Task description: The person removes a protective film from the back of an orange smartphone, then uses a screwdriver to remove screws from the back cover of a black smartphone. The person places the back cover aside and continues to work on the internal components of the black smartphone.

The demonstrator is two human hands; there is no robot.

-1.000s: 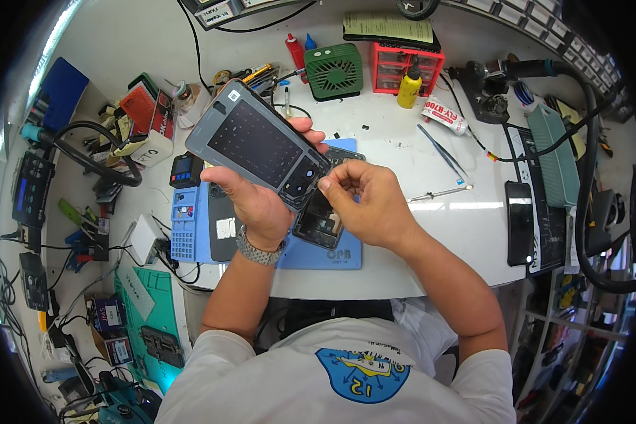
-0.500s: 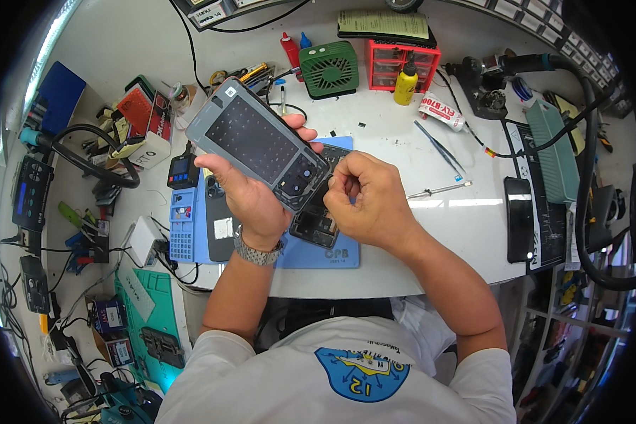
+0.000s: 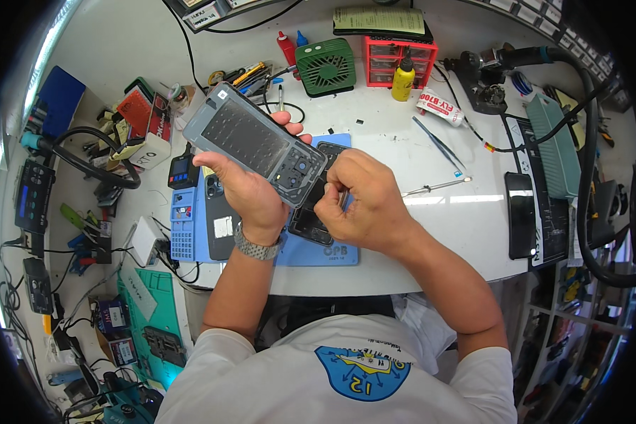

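A grey phone back cover (image 3: 254, 138), seen from its inside with camera openings at its lower right end, lies tilted in my left hand (image 3: 247, 201). The fingers of that hand curl round the cover's far edge and the thumb stands free at the near side. Close to the camera end, my right hand (image 3: 366, 201) is closed in a pinch; what sits between its fingertips is too small to make out. Below both hands an opened dark phone body (image 3: 309, 227) rests on a blue mat (image 3: 311, 258), partly hidden by the right hand and the cover.
Left of the mat lie another dark phone (image 3: 222, 205) and a blue parts tray (image 3: 183, 226). Tweezers (image 3: 438, 146), a thin metal tool (image 3: 437, 186) and a white tube (image 3: 440, 107) lie to the right. A green fan (image 3: 325, 67) and red drawers (image 3: 399, 60) stand behind.
The cover has tipped slightly in my left hand, so light now glints off its inside. My right hand stays pinched, its fingers turned a little. The whole view has shifted slightly.
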